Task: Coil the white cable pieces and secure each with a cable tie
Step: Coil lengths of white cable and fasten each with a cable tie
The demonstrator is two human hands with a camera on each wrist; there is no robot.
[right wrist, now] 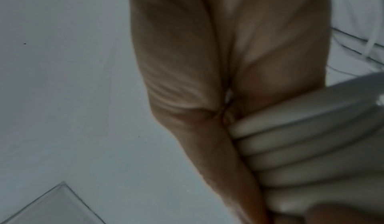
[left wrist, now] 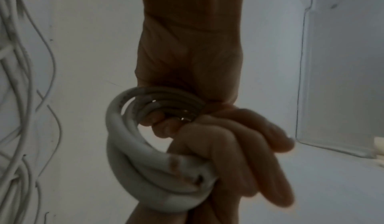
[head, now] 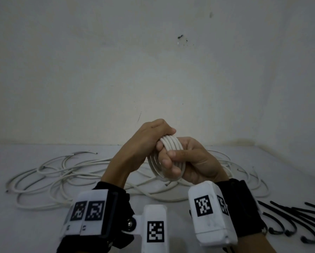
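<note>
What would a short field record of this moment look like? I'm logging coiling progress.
held item: coiled white cable, several loops
left hand: grips the coil's top
right hand: fingers curled round the coil's side
tie on coil: none visible
loose white cables: spread on the table
black cable ties: lying at right

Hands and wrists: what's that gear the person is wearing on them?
The left hand and right hand are bare. Each wrist carries a black strap holding white boxy units printed with black-and-white square code markers. A further white marked block sticks out from the left wrist unit.
</note>
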